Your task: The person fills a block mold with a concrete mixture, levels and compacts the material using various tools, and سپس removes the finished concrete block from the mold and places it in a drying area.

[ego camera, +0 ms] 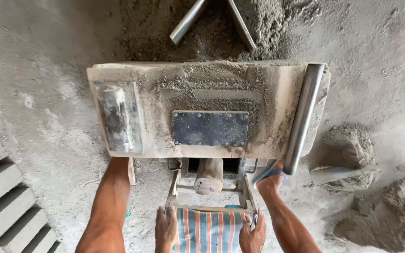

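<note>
Your left hand (165,229) has its fingers curled down over the left edge of the striped cloth (208,230), and your right hand (253,234) is clasped on the right edge in the same manner; both hands grasp the cloth, and neither is released. The cloth has vertical stripes of blue, orange and white. It lies at the bottom centre of the view, between your hands and just below a narrow wooden frame (176,187). A round wooden stub (209,175) projects through that frame toward you. Your left leg (109,206) runs up beside the frame, with its foot hidden under the bench. Your right foot (270,180), in a blue-strapped sandal, rests near the lower end of the steel pipe (303,117). Beyond the frame stands the work bench (268,93), its top coated with grey sand mix. A dark bolted metal plate (210,128) sits at its centre, and the pipe lies along its right edge. A shallow tray (137,117) at the left end holds a cement-caked float (116,117). Grey concrete blocks (1,201) lie at the lower left, and sand piles (380,215) lie at the right.
</note>
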